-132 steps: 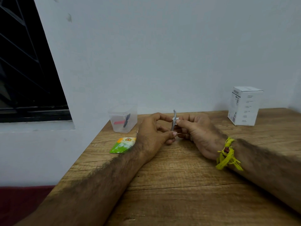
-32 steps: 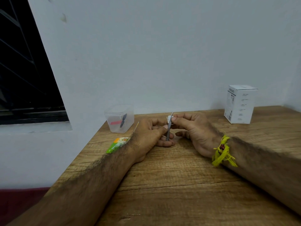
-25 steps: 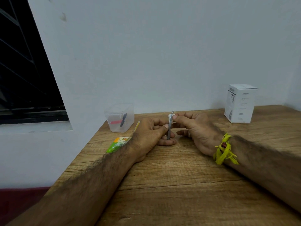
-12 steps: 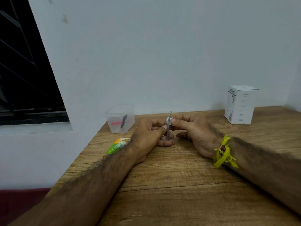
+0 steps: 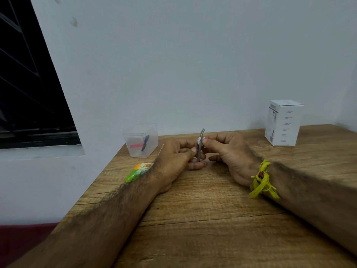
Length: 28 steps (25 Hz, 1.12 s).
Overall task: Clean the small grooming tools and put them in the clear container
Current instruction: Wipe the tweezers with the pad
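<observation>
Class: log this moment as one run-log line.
left hand grips metal tool upright | right hand pinches white wipe on it | clear container: two tools inside

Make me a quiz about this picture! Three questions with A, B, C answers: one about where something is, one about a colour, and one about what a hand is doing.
1. Where is the clear container?
A. On the table's far left corner by the wall
B. On top of the white box
C. In the person's lap

2. What colour is the band on the right wrist?
A. Blue
B. Yellow
C. Black

3. What is the left hand doing?
A. Lying flat and empty
B. Reaching into the container
C. Holding the metal tool upright

Answers:
1 A: it stands on the wooden table near the wall, left of both hands.
2 B: yellow threads are tied round that wrist.
3 C: its fingers pinch the tool's lower end, while the right hand presses a small white wipe against it.
</observation>
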Tool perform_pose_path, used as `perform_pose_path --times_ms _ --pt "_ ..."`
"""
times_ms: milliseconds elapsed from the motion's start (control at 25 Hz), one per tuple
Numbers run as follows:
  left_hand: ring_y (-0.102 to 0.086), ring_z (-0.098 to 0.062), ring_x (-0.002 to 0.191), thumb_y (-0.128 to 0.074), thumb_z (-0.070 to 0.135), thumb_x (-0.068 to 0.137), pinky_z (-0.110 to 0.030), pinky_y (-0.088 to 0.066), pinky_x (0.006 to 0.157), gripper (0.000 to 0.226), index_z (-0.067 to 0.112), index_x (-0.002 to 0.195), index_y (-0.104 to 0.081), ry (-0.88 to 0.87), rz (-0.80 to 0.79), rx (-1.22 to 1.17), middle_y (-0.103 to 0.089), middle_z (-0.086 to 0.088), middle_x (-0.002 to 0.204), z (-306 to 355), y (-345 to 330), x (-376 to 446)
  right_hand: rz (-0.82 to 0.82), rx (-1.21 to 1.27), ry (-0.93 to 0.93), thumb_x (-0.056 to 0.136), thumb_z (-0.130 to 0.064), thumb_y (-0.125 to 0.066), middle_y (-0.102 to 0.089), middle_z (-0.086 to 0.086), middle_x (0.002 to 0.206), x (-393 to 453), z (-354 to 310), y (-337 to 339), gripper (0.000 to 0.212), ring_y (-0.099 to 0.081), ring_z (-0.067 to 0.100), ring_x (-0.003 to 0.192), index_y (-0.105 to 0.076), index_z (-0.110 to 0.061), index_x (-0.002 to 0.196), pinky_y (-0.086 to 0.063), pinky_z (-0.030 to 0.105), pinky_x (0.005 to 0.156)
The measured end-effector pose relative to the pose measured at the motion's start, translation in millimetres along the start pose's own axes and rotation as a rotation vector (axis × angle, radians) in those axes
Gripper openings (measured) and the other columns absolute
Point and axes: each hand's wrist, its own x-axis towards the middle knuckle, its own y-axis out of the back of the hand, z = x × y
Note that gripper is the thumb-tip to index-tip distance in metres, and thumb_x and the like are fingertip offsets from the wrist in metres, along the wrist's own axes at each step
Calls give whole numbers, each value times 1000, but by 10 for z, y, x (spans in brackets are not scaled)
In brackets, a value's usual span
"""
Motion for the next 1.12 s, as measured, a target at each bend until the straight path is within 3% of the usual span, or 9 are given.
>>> perform_pose_path --times_ms 160,280,360,520,640,720,840,1000,1120 --pt "-74 -22 71 -67 -10 88 -24 -62 65 30 -4 117 -60 -45 -13 1 -71 -12 81 5 -22 -50 -15 -14 15 89 -22 -72 -78 3 92 4 17 7 11 -69 11 87 -79 -14 92 -49 28 70" --pt "-75 -26 71 -67 -13 87 -27 -63 64 35 0 118 -55 -66 5 -4 -72 -16 81 16 -21 -63 -57 -36 16 89 -22 -72 -77 7 96 5 21 -1 14 -70 18 91 -79 -12 96 -55 35 75" --pt "-76 -34 78 -66 -9 90 -34 -64 68 35 5 120 -53 -86 19 6 -74 -21 91 21 -2 -51 -56 14 -5 91 -20 -71 -76 14 96 23 29 13 15 -70 23 90 -78 -8 96 -55 42 81" --pt "-75 -43 78 -58 14 101 -43 -64 66 23 18 123 -56 -70 12 -3 -75 -24 94 24 16 -29 -129 -26 15 94 -16 -67 -74 18 99 21 36 24 17 -66 22 85 -74 -2 100 -51 39 79" --pt "-73 -42 68 -58 24 102 -29 -55 43 18 21 119 -65 -142 54 158 -76 -19 84 2 42 -5 -219 -98 44 95 -12 -65 -73 16 99 22 39 17 17 -66 25 88 -72 1 103 -51 40 83" --pt "-70 -28 62 -64 27 98 -24 -46 39 16 21 112 -71 -226 92 267 -76 -10 85 -3 75 11 -226 -100 34 94 -13 -66 -74 15 104 44 50 27 16 -68 37 99 -73 -1 102 -51 50 93" --pt "-60 -12 63 -72 20 92 -25 -47 42 13 13 103 -74 -242 147 247 -69 -10 82 27 107 22 -241 -70 32 93 -13 -67 -72 23 108 53 64 31 18 -65 45 108 -72 1 103 -48 58 98" --pt "-66 -19 60 -76 17 88 -30 -58 59 14 4 94 -74 -221 215 188 -74 -15 74 23 75 34 -275 -38 39 93 -11 -66 -72 26 104 36 56 27 20 -64 38 98 -72 4 105 -50 52 93" --pt "-70 -21 58 -77 15 87 -34 -61 62 10 5 89 -74 -241 297 181 -75 -13 70 9 45 43 -230 -6 8 90 -11 -69 -74 24 101 39 62 11 19 -67 39 99 -73 3 103 -52 47 90"
